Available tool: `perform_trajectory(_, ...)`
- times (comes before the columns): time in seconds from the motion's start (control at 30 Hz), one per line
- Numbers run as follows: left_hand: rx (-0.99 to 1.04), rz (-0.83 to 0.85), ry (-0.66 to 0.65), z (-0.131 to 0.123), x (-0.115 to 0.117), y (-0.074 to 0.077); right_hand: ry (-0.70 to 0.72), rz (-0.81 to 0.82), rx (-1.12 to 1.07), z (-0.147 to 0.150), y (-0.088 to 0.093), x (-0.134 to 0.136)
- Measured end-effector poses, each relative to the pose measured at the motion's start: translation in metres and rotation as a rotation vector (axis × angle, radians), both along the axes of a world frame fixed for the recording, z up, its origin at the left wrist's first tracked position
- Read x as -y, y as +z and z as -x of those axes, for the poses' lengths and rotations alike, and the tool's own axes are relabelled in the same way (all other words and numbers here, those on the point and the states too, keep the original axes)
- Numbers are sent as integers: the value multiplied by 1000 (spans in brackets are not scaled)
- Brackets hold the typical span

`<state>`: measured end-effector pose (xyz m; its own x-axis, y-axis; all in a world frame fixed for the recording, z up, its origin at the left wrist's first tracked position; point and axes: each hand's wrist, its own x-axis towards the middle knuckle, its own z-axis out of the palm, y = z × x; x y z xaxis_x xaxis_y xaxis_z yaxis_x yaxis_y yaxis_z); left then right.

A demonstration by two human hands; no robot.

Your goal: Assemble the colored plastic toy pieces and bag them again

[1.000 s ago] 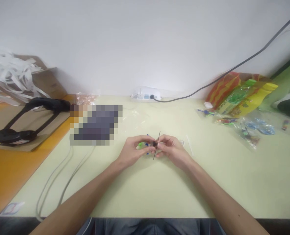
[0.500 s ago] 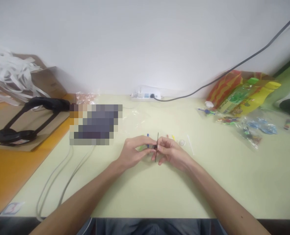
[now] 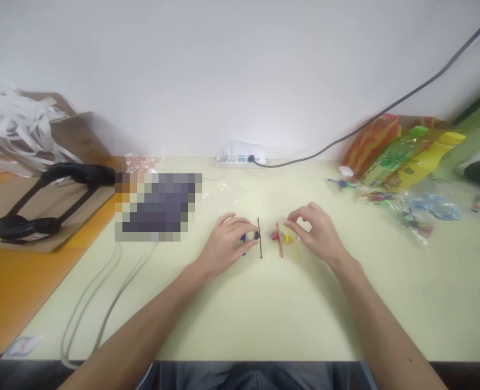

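My left hand (image 3: 225, 242) rests on the pale table (image 3: 240, 314), its fingertips pinched on a small toy with a thin black propeller blade (image 3: 260, 238) standing upright; a bit of blue shows under the fingers. Just right of it lie a red propeller piece (image 3: 277, 238) and a yellow one (image 3: 290, 241). My right hand (image 3: 320, 232) hovers over them with fingers curled and apart, its fingertips right at the yellow piece, holding nothing I can see.
A white power strip (image 3: 240, 155) with a dark cable sits at the back by the wall. Colourful bags and small packets (image 3: 406, 162) lie at the right. A blurred-out object (image 3: 158, 206), grey cables (image 3: 102, 309) and a black headset (image 3: 40, 200) are at the left.
My right hand has let go of the black propeller toy and moved right, uncovering the red and yellow pieces. My left hand keeps the toy and has shifted slightly right.
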<state>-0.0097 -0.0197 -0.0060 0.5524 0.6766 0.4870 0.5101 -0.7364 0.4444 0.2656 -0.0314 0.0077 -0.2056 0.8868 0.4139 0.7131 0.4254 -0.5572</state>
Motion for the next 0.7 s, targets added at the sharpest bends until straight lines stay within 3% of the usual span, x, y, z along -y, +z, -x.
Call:
perform_trajectory(0.2, -150, 30, -7, -1, -2, -6, 113, 37, 226, 1, -5, -1)
perform_trajectory(0.7, -152, 69, 14, 2, -3, -8, 198, 88, 246, 19, -13, 2)
